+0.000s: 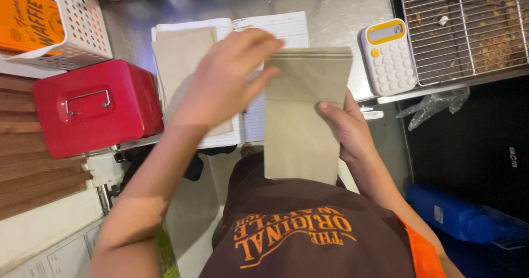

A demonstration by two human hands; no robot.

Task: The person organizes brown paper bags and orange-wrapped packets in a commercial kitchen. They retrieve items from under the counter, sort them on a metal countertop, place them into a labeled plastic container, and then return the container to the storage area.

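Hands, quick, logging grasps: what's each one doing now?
Left hand: fingers at the top edge of the brown paper bag.
Right hand: holding that bag's side.

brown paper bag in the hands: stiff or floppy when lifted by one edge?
Probably floppy: the brown paper bag is flat and thin, held by the right hand at its side with the left hand at its top. Likely light; looks empty. Its matte surface probably grips well.

I see a flat brown paper bag (pixel 300 118) upright at centre, an orange printed package (pixel 27 16) top left, and a calculator's small grey screen (pixel 386 33).
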